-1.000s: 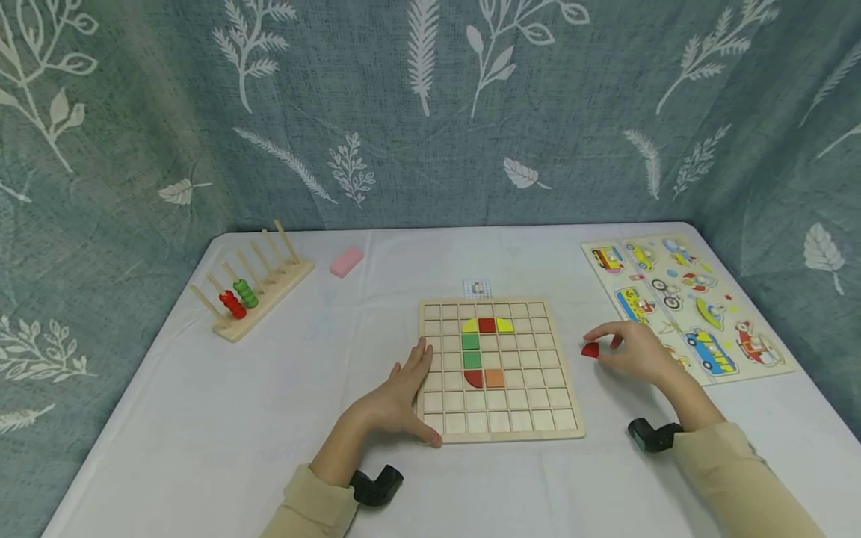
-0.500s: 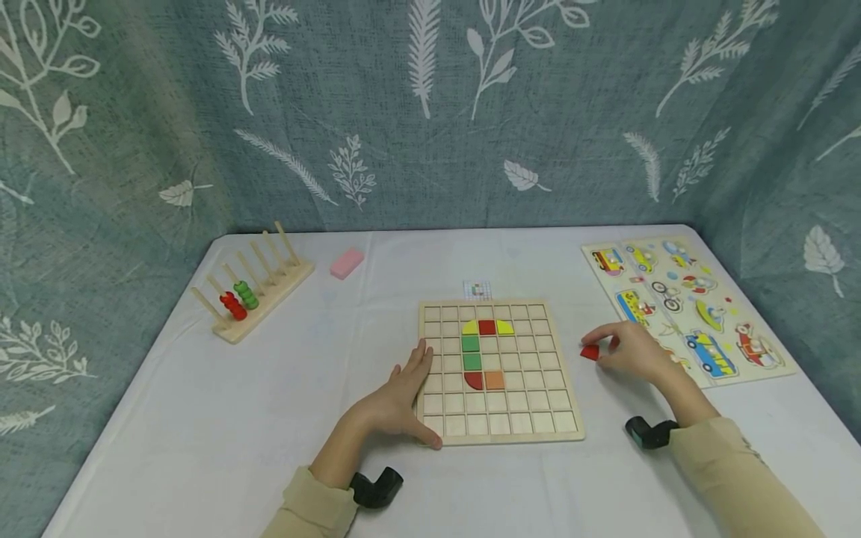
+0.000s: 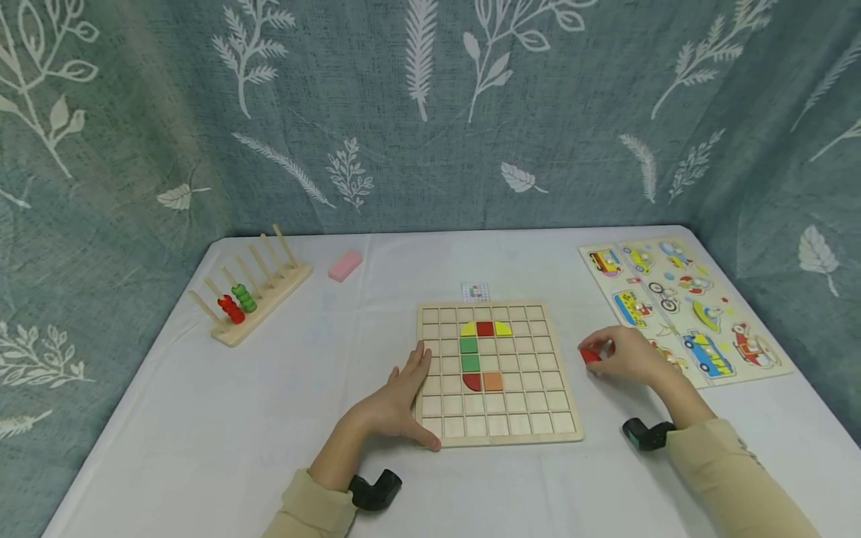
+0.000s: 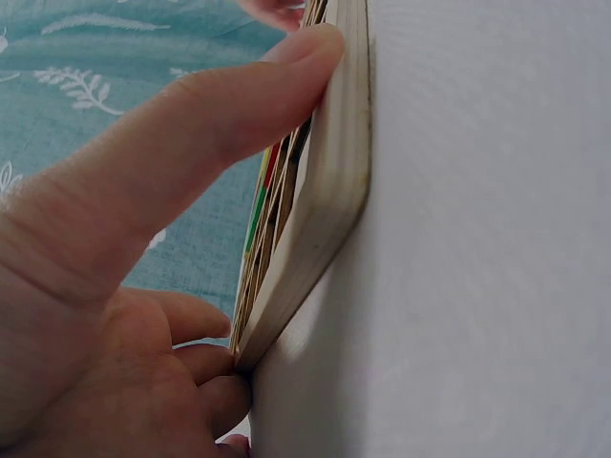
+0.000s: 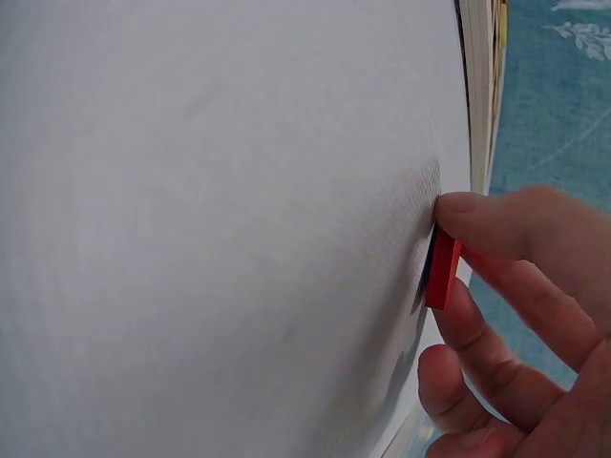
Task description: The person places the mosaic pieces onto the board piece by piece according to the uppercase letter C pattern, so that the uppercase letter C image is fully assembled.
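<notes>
White cloth covers the tabletop (image 3: 202, 418). Wooden grid board (image 3: 498, 433) lies mid-table, its left edge braced by the left hand (image 3: 393, 403), fingers flat, grip released. Just right of it, the right hand (image 3: 632, 357) pinches a red tile (image 3: 590, 356) on the cloth.

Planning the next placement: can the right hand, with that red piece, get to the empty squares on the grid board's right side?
Probably yes. The right hand pinches the red piece just right of the grid board; nothing lies between them.
</notes>
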Motion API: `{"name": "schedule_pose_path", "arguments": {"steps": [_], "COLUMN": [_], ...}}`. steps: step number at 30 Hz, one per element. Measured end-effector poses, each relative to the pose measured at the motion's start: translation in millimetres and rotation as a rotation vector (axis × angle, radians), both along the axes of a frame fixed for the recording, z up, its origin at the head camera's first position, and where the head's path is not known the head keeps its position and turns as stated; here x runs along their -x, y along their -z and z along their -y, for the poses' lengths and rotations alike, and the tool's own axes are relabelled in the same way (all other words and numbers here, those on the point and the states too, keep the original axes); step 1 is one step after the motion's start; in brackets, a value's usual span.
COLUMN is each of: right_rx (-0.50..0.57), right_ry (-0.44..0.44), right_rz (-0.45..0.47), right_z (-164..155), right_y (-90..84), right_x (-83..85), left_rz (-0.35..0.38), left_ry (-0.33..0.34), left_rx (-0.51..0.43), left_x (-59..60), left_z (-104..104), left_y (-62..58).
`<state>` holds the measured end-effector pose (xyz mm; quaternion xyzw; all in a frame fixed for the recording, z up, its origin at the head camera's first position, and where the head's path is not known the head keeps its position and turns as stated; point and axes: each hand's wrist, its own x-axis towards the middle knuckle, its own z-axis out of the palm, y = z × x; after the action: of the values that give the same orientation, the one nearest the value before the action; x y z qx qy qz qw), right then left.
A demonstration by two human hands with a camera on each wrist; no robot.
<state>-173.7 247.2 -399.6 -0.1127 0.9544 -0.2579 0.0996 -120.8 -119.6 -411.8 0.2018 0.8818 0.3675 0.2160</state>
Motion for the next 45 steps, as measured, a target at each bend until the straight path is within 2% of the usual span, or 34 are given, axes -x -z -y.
{"name": "schedule_pose_path", "arguments": {"steps": [13,31,41,45], "right_rx": [-0.008,0.016,0.034,0.029], "right_ry": [0.024,-0.043,0.018,0.029], "right_rz": [0.033,0.067,0.138,0.139], "right_z": [1.0,-4.2,-6.6,-6.6], "right_y": [-1.9,-5.9,-7.2,-7.1], "right_x": [-3.6,-6.4,-7.3,-8.6], "left_rz": [0.005,0.004,0.003,0.009], "left_ry": [0.006,0.002,0.000,0.000], "left_rx": [0.000,0.002,0.006,-0.001], "left_x": [-0.6,-0.6,0.1,-0.4], "left_z": [-0.4,-0.5,0.2,0.5], "left_y": [-0.9,-1.3,-0.5,-0.3]}}
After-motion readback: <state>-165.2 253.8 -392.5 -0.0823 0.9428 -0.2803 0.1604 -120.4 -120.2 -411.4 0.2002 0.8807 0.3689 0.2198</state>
